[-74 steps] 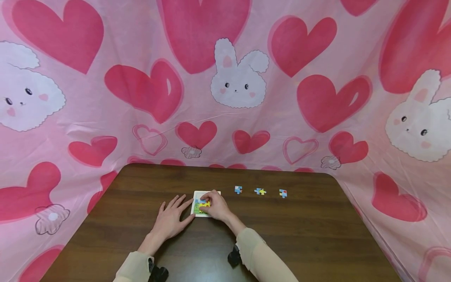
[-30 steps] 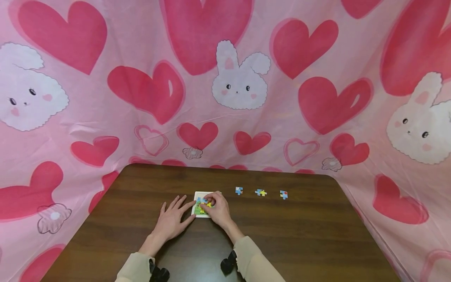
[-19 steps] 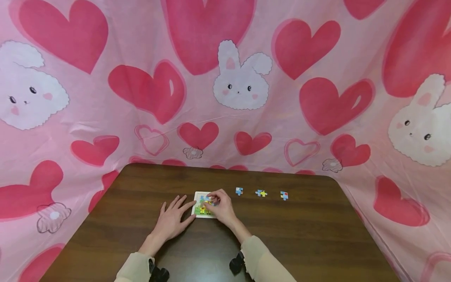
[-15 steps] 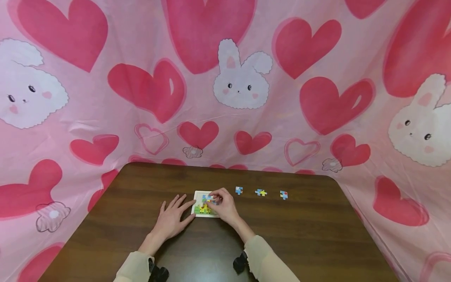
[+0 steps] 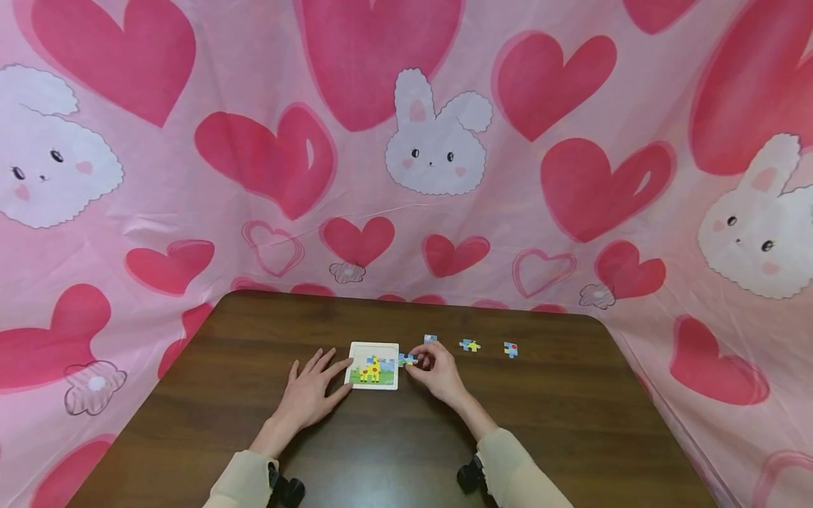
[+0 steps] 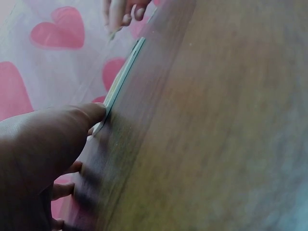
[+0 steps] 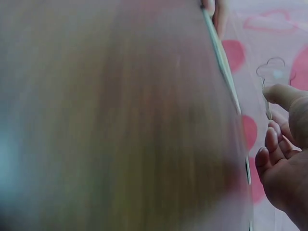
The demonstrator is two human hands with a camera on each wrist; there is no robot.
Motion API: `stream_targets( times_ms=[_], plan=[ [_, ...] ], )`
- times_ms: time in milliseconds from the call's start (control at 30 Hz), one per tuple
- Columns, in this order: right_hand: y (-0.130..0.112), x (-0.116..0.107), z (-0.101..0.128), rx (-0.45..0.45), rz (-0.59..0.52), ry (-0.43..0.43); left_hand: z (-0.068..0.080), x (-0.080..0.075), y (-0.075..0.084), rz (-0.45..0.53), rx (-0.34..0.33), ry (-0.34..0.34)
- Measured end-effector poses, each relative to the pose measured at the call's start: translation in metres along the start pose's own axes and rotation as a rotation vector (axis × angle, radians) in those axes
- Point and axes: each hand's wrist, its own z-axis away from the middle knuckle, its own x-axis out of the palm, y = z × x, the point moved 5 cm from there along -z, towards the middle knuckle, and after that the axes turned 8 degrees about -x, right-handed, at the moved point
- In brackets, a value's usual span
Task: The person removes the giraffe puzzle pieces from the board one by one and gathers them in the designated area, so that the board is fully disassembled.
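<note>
My left hand [image 5: 307, 398] lies on the table with its fingers spread. Its thumb and index fingertip touch the left edge of a small white-framed puzzle tray [image 5: 373, 386]; the left wrist view shows the thumb against the frame [image 6: 120, 79]. A yellow giraffe on green fills the tray's lower part, with some blue above it. Just right of the tray, my right hand [image 5: 438, 374] pinches a blue puzzle piece [image 5: 407, 360] between thumb and fingers. The right wrist view shows that piece [image 7: 267, 107] edge-on, raised above the table.
Three loose puzzle pieces lie in a row behind and right of the tray: a blue one [image 5: 430, 339] partly behind my right hand, a blue-yellow one [image 5: 470, 345] and a blue-red one [image 5: 511, 349]. Pink heart-patterned cloth [image 5: 444, 212] hangs around the wooden table [image 5: 571, 423].
My right hand has moved right, off the puzzle tray, with the puzzle piece in its fingers, uncovering the giraffe picture. My left hand stays at the tray's left edge.
</note>
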Motion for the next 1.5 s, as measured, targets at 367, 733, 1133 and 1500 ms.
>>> stream_targets(
  times_ms=[367,733,1133,1500],
  plan=[
    [0.013,-0.032,0.019,0.045,0.100,-0.023,-0.001,0.000,0.000,-0.013,0.006,0.002],
    [0.021,-0.032,0.026,0.062,0.147,-0.056,0.000,0.001,0.002,0.001,0.005,0.003],
    [0.021,-0.034,0.029,0.006,0.147,-0.036,-0.001,0.002,0.001,0.001,0.004,0.005],
    [0.004,-0.018,0.012,-0.019,0.111,-0.089,0.001,-0.001,0.000,0.004,0.009,0.003]
  ],
)
